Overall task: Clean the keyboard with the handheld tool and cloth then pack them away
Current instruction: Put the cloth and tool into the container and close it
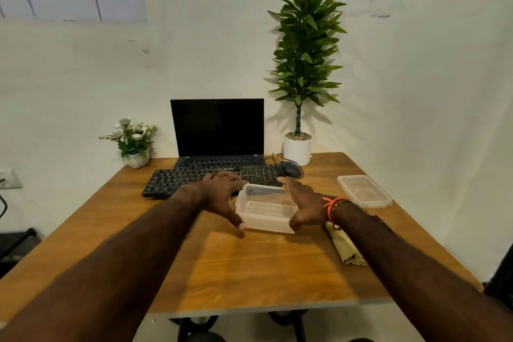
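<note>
Basically, both hands flanked the clear rectangular plastic container (265, 207) on the wooden table (249, 264). Left hand (222, 194) was spread against its left wall, thumb at the near corner; right hand (304, 204) pressed flat to its right wall, fingers extended. Container looked held between the 2 palms, no visible contents. Black external keyboard (194, 179) lay just behind it, in front of the open black laptop (218, 133). Folded yellowish cloth (345, 248) sat near the table's right edge, partly under the right forearm. Clear plastic lid (364, 191) lay apart, far right. Couldn't pick out the handheld tool.
</note>
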